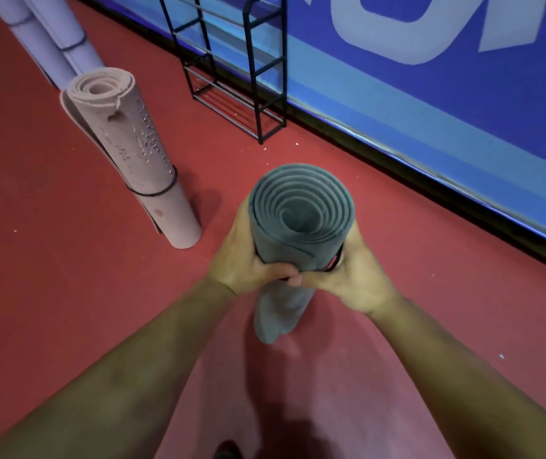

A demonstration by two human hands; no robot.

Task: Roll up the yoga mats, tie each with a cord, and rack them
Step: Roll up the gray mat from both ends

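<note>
A rolled grey-green yoga mat stands upright on the red floor in front of me, its spiral end facing up. My left hand grips its left side and my right hand grips its right side, thumbs meeting at the front. A thin black cord runs round the roll under my fingers; its ends are hidden. To the left stands a rolled pink mat, tied with a black cord. A black wire rack stands against the blue wall.
Two lilac rolled mats with dark cords lean at the top left behind the pink one. A blue wall with white lettering runs diagonally along the right. Red floor spreads around me.
</note>
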